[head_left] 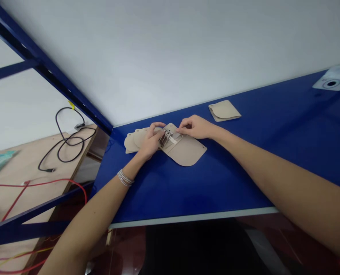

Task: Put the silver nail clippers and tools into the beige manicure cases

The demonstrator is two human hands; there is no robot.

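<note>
An open beige pouch (188,151) lies on the blue table with its rounded flap toward me. Small shiny metal tools (166,138) sit near its middle; their exact kind is too small to make out. My left hand (152,140) is closed at the pouch's left edge, thumb against the metal tools. On the upper right edge, my right hand (194,127) pinches the pouch between thumb and fingers. Several more beige pouches (132,142) lie overlapping to the left, partly under my left hand.
A folded beige pouch (225,110) lies behind my right hand, near the wall. At the far right stands a white box (334,78) with a dark round mark. Left of the table are a blue metal frame (57,84), a black cable (63,141) and a wooden bench (40,168).
</note>
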